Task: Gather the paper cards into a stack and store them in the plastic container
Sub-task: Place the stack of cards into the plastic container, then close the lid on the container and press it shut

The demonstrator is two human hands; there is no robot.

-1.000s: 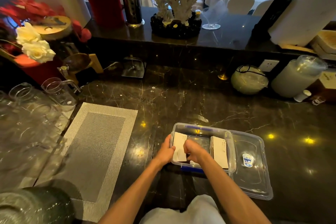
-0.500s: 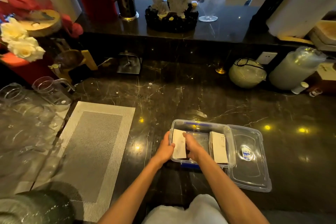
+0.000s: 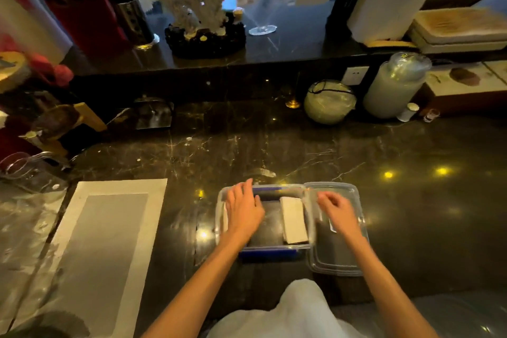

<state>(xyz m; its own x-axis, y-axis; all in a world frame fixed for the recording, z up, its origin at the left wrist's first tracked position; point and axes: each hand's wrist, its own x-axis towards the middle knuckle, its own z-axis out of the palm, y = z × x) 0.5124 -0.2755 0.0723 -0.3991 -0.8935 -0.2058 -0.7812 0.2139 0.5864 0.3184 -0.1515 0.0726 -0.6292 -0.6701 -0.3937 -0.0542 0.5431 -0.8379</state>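
Currently the left hand [image 3: 242,212] lies flat, fingers spread, over the plastic container [image 3: 263,248] on the bench [image 3: 274,151]. A card stack [image 3: 294,220] stands inside at the right wall. Right hand [image 3: 338,212], loosely curled and empty, hovers over the lid [image 3: 337,263] beside it.

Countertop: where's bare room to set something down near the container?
Free: dark counter between placemat and container; the stretch behind the container; right of the lid. Crowded: glassware far left; back wall with jar and round bowl.
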